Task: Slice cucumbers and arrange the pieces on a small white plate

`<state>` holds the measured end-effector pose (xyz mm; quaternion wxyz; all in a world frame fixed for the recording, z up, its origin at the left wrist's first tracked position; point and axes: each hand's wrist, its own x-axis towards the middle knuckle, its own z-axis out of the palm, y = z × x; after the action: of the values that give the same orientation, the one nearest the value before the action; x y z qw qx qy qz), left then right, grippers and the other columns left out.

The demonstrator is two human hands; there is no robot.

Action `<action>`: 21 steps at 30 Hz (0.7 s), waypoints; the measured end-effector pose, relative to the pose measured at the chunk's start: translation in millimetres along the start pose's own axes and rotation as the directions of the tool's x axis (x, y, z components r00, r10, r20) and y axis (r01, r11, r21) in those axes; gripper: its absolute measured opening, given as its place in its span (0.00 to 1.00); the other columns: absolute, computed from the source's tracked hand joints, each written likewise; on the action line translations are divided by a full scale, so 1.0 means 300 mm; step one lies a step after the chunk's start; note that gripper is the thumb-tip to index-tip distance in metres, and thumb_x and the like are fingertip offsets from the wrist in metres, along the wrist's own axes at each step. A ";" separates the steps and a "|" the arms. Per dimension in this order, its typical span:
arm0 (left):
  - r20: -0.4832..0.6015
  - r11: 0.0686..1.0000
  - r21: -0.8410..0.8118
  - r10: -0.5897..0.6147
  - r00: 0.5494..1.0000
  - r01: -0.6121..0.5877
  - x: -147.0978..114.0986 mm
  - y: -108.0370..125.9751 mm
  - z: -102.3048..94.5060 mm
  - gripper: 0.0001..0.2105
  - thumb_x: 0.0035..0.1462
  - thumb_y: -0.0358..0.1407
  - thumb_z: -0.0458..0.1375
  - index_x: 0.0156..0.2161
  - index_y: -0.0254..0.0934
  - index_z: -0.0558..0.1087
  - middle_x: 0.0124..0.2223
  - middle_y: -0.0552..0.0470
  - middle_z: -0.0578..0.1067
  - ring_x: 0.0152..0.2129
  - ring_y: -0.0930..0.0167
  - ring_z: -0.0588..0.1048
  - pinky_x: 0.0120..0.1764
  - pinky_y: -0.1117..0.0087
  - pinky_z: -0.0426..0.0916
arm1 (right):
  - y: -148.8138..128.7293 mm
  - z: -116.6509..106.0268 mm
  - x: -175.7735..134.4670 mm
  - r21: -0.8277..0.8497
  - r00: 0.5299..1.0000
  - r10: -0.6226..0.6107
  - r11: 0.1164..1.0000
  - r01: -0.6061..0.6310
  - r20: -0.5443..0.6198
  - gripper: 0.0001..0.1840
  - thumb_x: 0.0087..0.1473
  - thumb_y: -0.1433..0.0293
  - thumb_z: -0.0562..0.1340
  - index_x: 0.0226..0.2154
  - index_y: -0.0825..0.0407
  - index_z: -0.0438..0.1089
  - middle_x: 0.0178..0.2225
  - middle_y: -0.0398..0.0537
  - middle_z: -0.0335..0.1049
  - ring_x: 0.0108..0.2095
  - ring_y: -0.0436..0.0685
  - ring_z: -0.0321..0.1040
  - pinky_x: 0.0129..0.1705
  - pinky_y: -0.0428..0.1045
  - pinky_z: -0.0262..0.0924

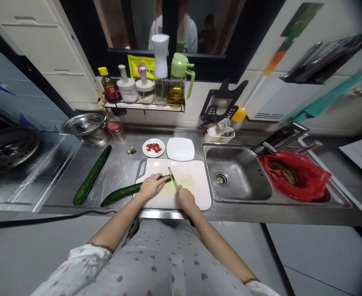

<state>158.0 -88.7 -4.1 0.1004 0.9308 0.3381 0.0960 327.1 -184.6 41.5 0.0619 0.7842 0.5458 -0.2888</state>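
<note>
My left hand (151, 187) grips a long dark-green cucumber (122, 194) that lies across the left side of a white cutting board (196, 172), its uncut end reaching onto the steel counter. In my right hand (185, 200) is a knife (172, 178), its blade at the cucumber's right-hand end, close to my left fingertips. A pale green wet stain marks the board right of the blade. Another whole cucumber (92, 176) lies on the counter to the left. Behind the board are a small plate of chopped red pieces (153, 147) and a white square plate (181, 149).
A few cucumber scraps (131, 150) lie left of the plates. A lidded steel pot (90, 128) and a red-capped jar (117, 131) stand at the back left. To the right is the sink (239, 174), with a red plastic bag (298, 176) beside it. A seasoning rack (145, 107) hangs above.
</note>
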 end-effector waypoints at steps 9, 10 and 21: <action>0.026 1.000 0.007 -0.016 1.000 0.016 0.002 0.010 -0.007 0.20 0.64 0.40 0.46 0.60 0.53 0.61 0.50 0.51 0.69 0.42 0.69 0.70 0.46 0.68 0.65 | -0.049 -0.047 0.045 0.015 0.999 -0.029 0.999 0.029 -0.014 0.17 0.57 0.77 0.48 0.48 0.57 0.63 0.40 0.61 0.72 0.44 0.60 0.70 0.40 0.49 0.58; 0.030 1.000 0.005 -0.020 0.999 0.019 0.003 0.011 -0.010 0.20 0.64 0.40 0.46 0.61 0.53 0.61 0.50 0.50 0.70 0.42 0.69 0.70 0.46 0.68 0.65 | -0.051 -0.048 0.049 0.018 0.999 -0.034 0.999 0.035 -0.022 0.17 0.57 0.77 0.48 0.48 0.58 0.63 0.40 0.61 0.72 0.44 0.60 0.70 0.40 0.50 0.58; -0.013 0.996 -0.040 -0.083 0.996 0.082 -0.002 0.032 -0.030 0.21 0.63 0.42 0.48 0.61 0.48 0.60 0.51 0.49 0.70 0.44 0.67 0.71 0.47 0.67 0.66 | 0.016 -0.043 0.024 0.017 0.993 -0.052 0.998 0.054 -0.103 0.17 0.60 0.71 0.47 0.48 0.54 0.63 0.39 0.57 0.73 0.41 0.58 0.70 0.37 0.48 0.56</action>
<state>161.3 -95.2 6.9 0.1203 0.9132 0.3749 0.1051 338.2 -175.2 47.4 0.0182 0.7838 0.5660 -0.2550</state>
